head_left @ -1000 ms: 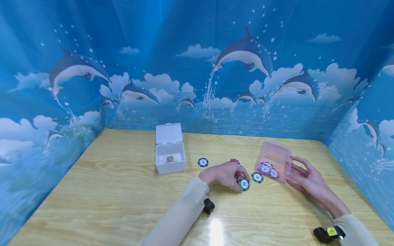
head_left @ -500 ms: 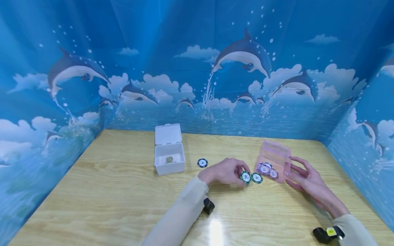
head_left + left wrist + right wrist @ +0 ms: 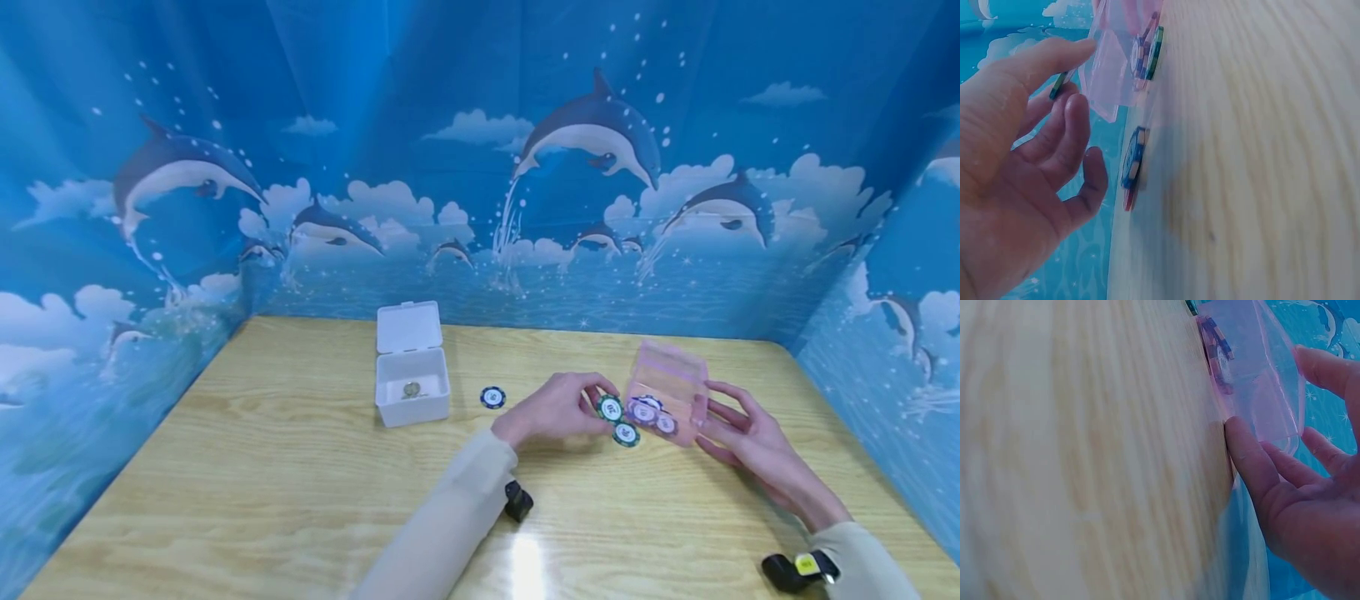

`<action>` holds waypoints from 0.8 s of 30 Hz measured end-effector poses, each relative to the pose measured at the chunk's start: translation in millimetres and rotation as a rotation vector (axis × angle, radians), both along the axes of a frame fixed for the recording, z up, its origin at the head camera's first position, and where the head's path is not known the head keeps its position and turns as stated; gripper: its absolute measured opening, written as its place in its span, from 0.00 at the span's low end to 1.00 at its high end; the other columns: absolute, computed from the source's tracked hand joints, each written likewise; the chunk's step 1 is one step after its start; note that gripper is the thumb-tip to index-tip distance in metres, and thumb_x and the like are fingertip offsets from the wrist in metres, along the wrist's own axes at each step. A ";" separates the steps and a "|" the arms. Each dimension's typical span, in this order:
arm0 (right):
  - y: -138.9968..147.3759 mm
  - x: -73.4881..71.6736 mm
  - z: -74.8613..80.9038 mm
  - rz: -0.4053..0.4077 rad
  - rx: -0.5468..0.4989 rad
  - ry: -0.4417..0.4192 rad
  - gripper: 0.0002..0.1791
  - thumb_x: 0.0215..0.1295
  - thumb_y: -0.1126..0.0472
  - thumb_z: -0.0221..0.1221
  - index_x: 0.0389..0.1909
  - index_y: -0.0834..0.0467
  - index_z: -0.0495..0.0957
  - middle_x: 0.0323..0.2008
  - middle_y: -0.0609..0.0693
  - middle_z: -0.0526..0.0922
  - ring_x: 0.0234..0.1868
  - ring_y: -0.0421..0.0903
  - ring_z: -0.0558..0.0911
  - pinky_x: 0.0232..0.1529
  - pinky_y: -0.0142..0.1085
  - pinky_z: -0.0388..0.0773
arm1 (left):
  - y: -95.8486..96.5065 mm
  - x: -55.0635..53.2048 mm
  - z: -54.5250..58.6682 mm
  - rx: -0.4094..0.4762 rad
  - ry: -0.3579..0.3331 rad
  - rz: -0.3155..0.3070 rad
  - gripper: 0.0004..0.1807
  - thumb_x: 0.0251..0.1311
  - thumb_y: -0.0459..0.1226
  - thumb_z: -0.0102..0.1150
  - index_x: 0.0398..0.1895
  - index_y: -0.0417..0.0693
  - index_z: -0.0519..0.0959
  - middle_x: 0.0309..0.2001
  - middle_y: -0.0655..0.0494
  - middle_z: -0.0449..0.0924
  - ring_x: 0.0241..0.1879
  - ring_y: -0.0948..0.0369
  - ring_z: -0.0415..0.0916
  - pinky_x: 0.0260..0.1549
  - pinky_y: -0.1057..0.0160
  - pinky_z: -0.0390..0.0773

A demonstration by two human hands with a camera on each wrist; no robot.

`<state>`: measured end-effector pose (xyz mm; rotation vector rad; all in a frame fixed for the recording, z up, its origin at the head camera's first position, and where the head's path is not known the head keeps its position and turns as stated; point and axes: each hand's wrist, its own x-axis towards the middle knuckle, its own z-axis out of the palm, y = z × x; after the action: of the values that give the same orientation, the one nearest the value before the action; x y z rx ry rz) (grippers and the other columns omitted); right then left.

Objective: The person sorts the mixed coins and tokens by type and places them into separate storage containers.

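My left hand (image 3: 561, 407) pinches a green-edged poker chip (image 3: 611, 407) between thumb and fingers; the chip hangs just left of a translucent pink box (image 3: 673, 379). Below it a second green poker chip (image 3: 626, 434) lies on the table beside the box. Inside the box are several chips (image 3: 651, 414), purple and blue-edged. My right hand (image 3: 752, 437) holds the box by its right side, with fingertips spread along that wall in the right wrist view. A blue poker chip (image 3: 1134, 159), with red showing beneath it, appears under my left hand in the left wrist view; the head view hides it.
An open white box (image 3: 412, 408) with a round gold-coloured piece (image 3: 412, 389) in it stands left of centre, its lid tipped back. A blue-edged chip (image 3: 492, 397) lies to its right. The dolphin-print curtain (image 3: 480, 275) closes off the table's back and sides.
My left hand has moved the pinched green chip up and to the right, past the lying green chip, towards the pink box. The right hand and the box have stayed put.
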<state>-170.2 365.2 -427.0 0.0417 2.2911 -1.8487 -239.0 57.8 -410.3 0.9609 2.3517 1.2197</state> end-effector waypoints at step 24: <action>-0.7 -0.8 -0.4 -0.009 -0.017 -0.004 0.37 0.77 0.60 0.56 0.79 0.44 0.49 0.78 0.76 0.42 0.50 0.22 0.79 0.52 0.29 0.84 | 37.2 -5.4 3.6 0.127 0.017 0.078 0.26 0.60 0.42 0.73 0.62 0.54 0.79 0.38 0.60 0.75 0.29 0.69 0.75 0.27 0.71 0.79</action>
<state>-171.0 364.5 -427.4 0.0536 2.2763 -1.8700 -244.4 95.0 -406.7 0.9292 2.3694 1.4108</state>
